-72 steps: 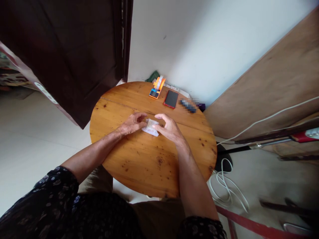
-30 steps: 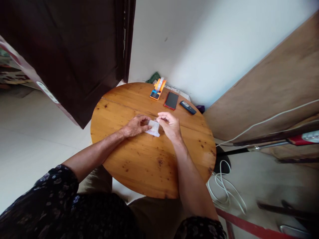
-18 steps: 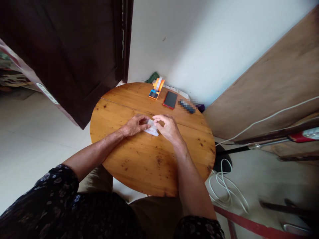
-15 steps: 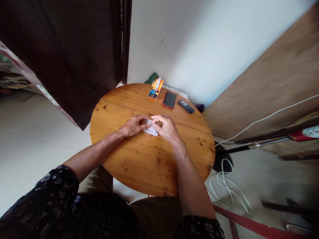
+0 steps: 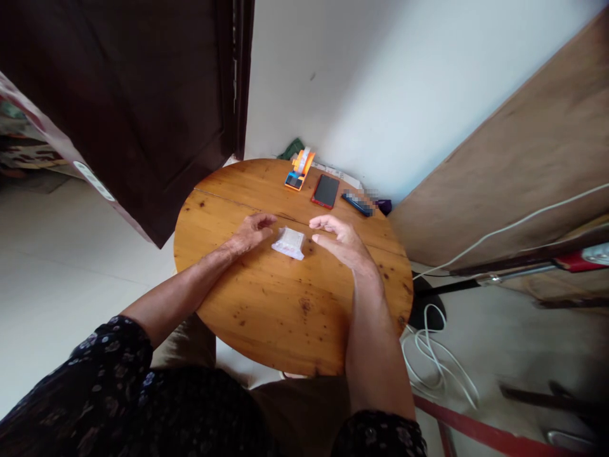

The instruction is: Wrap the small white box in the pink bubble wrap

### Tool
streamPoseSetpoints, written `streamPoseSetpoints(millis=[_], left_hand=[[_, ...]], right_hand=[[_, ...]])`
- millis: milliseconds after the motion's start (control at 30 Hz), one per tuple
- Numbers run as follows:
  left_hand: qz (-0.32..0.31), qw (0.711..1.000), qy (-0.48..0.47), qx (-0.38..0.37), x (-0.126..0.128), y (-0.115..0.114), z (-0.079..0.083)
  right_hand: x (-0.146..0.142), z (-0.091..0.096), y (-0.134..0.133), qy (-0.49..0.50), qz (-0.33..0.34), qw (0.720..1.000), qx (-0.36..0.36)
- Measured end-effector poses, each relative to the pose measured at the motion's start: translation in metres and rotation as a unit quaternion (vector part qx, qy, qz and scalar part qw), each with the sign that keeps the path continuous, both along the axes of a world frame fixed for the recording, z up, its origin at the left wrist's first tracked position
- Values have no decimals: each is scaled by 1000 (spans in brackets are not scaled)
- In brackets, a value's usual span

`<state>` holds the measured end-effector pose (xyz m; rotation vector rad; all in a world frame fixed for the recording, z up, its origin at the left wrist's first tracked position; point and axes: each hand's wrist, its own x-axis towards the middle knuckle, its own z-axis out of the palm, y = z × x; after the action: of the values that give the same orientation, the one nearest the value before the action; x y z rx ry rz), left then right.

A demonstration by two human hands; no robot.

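Note:
On the round wooden table (image 5: pixel 266 298) lies a small, whitish, flat packet (image 5: pixel 288 243), apparently in clear wrapping; its contents cannot be made out. Just to its left is my left hand (image 5: pixel 254 232), fingers curved and parted from the thumb, holding nothing. My right hand (image 5: pixel 341 241) hovers on the packet's other side with thumb and fingers spread apart and nothing between them. Neither hand touches the packet.
Along the table's far side are an orange tape dispenser (image 5: pixel 299 170) with a tape roll, a red-edged phone (image 5: pixel 326 191) and a dark, partly blurred object (image 5: pixel 358 203). A white wall stands behind. Looped white cable (image 5: pixel 435 355) lies on the floor at right.
Both hands have let go of the packet and drawn apart, the right one moving farther to the right. The packet stays on the table, now fully visible.

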<state>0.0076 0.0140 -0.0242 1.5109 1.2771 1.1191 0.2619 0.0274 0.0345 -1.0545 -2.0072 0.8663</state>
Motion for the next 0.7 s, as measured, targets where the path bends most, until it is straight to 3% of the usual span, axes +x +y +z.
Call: streamPoseSetpoints(millis=[167,400,700], left_hand=[[16,1000,25,6,0,-2,3],[-28,1000,15,-2,4,-6,4],[-84,992,89,23,7,-14,11]], right_hand=[[-8,-3,-1,-42,6,999,8],[-25,-9,-6,-49,38,996,67],[-36,-19,-7,-28,-31,993,113]])
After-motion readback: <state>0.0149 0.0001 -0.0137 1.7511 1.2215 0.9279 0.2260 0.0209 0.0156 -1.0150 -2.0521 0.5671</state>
